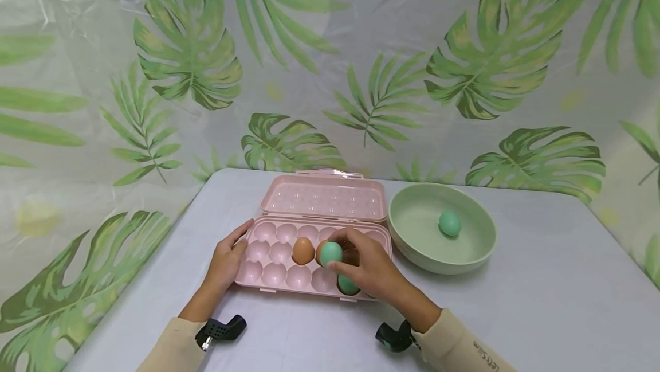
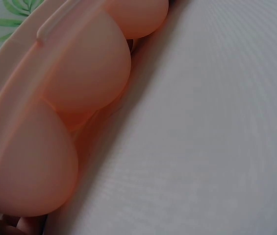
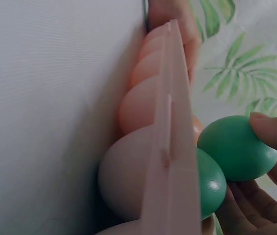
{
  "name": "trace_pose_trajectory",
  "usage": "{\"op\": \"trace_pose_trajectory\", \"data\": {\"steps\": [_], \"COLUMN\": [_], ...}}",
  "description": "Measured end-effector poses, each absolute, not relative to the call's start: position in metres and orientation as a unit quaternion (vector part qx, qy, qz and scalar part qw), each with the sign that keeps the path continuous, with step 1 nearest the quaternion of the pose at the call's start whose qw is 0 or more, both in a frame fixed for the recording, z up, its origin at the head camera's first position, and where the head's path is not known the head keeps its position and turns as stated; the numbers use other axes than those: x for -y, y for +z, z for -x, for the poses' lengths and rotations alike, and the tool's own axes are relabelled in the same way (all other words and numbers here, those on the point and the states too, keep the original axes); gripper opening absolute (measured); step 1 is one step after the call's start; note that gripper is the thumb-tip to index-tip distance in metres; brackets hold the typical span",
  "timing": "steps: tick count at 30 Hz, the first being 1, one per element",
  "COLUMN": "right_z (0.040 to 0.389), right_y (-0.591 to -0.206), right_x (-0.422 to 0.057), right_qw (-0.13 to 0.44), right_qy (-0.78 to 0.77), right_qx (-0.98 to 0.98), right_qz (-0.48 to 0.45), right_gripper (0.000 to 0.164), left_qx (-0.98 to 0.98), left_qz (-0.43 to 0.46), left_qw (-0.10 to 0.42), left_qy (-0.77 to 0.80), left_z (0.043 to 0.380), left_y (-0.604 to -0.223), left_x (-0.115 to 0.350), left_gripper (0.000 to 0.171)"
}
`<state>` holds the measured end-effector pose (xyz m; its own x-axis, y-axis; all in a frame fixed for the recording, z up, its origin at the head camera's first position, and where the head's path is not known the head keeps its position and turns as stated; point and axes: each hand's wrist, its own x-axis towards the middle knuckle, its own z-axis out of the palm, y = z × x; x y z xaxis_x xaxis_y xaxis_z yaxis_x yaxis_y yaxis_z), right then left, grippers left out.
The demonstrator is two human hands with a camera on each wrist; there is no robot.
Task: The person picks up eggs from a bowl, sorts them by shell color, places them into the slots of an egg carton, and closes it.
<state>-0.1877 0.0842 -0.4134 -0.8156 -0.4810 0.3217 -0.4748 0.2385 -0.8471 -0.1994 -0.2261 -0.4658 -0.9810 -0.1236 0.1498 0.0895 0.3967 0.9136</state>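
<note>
A pink plastic egg carton [image 1: 296, 286] lies with its lid [image 1: 325, 194] folded back. My left hand [image 1: 225, 260] grips its left end; in the left wrist view, fingertips [image 2: 28, 225] show beneath the end cup. Between thumb and fingers, my right hand [image 1: 373, 266] pinches a green egg [image 1: 331, 254] just above the cups. In the middle row sits a brown egg [image 1: 303, 250], and another brown egg [image 1: 320, 250] is partly hidden behind the pinched one. A second green egg [image 1: 348, 285] rests in the front row, partly under my right hand, which hides the carton's right end.
Right of the carton stands a light green bowl [image 1: 412, 240] with a green egg [image 1: 450, 223] inside. A white cloth covers the table [image 1: 541, 280]. Behind it hangs a leaf-patterned sheet [image 1: 381, 28]. Black wrist cameras [image 1: 394, 337] sit at both cuffs.
</note>
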Motion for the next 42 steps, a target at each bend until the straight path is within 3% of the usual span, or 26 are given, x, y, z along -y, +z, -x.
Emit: {"op": "trace_pose_trajectory", "data": {"steps": [9, 22, 42], "right_z": [0.185, 0.181, 0.180], "right_y": [-0.419, -0.422, -0.426], "right_x": [-0.083, -0.080, -0.080], "right_qw": [-0.040, -0.019, -0.052], "right_qy": [-0.484, -0.474, -0.428], "right_qx": [-0.816, -0.820, -0.837], "right_qz": [0.312, 0.321, 0.338], "right_gripper": [0.037, 0.039, 0.039], "left_qx": [0.833, 0.831, 0.830], "left_qz": [-0.010, -0.007, -0.010], "left_qw": [0.094, 0.090, 0.092], "left_qy": [-0.545, -0.548, -0.551], "left_z": [0.201, 0.202, 0.201], "left_y": [-0.466, -0.467, -0.465], "left_x": [0.227, 0.227, 0.225], "left_gripper": [0.044, 0.044, 0.045]}}
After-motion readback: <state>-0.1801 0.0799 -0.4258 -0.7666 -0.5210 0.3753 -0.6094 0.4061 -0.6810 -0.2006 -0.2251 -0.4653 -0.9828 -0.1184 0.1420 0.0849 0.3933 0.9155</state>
